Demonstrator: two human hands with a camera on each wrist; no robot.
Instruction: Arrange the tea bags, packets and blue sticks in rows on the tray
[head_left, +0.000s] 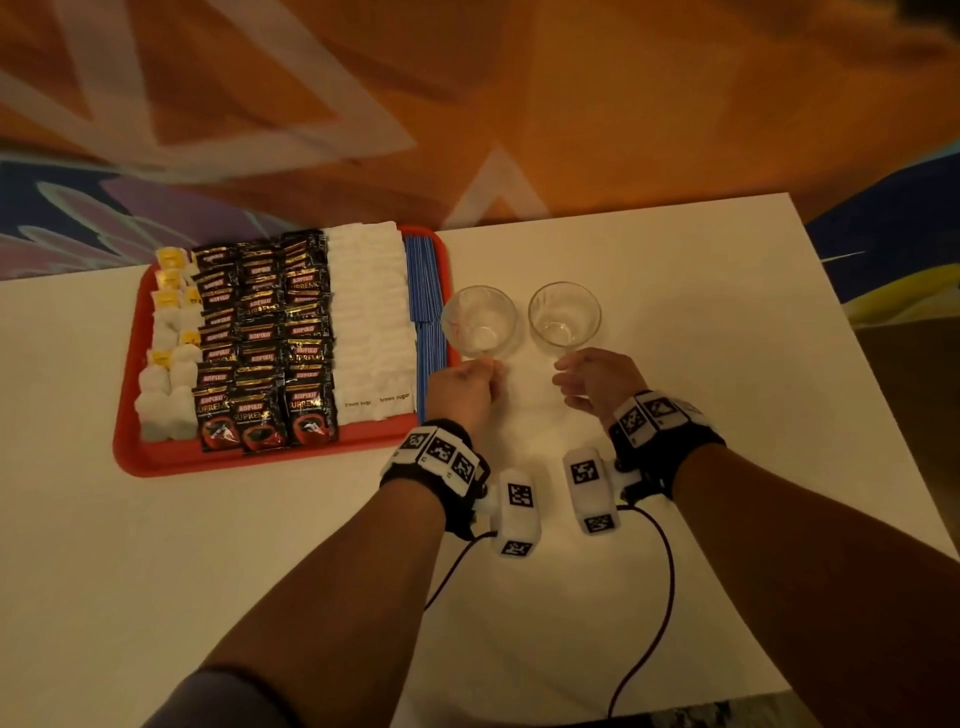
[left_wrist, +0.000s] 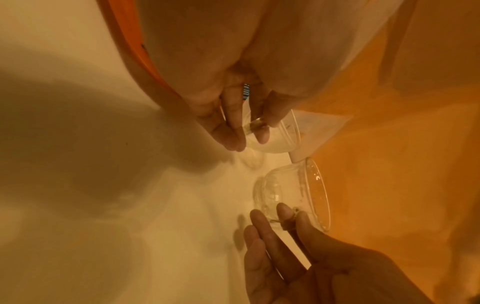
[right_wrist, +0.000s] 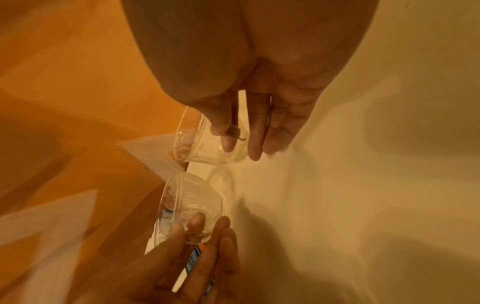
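Observation:
A red tray (head_left: 234, 460) on the left of the table holds rows: tea bags (head_left: 166, 364) with yellow tags at the left, black coffee packets (head_left: 265, 343), white sugar packets (head_left: 371, 317) and blue sticks (head_left: 423, 280) along the right rim. Two clear glass cups stand just right of the tray. My left hand (head_left: 491, 366) pinches the handle of the left cup (head_left: 479, 321), with thumb and finger closed on the handle (left_wrist: 253, 125). My right hand (head_left: 563, 371) pinches the handle of the right cup (head_left: 564, 314), as the right wrist view shows at that cup (right_wrist: 205, 144).
The white table (head_left: 701, 338) ends a short way behind the cups and tray, with patterned orange floor beyond. Cables (head_left: 660, 597) trail from both wrist units across the near table. Bare tabletop lies to the right of the cups.

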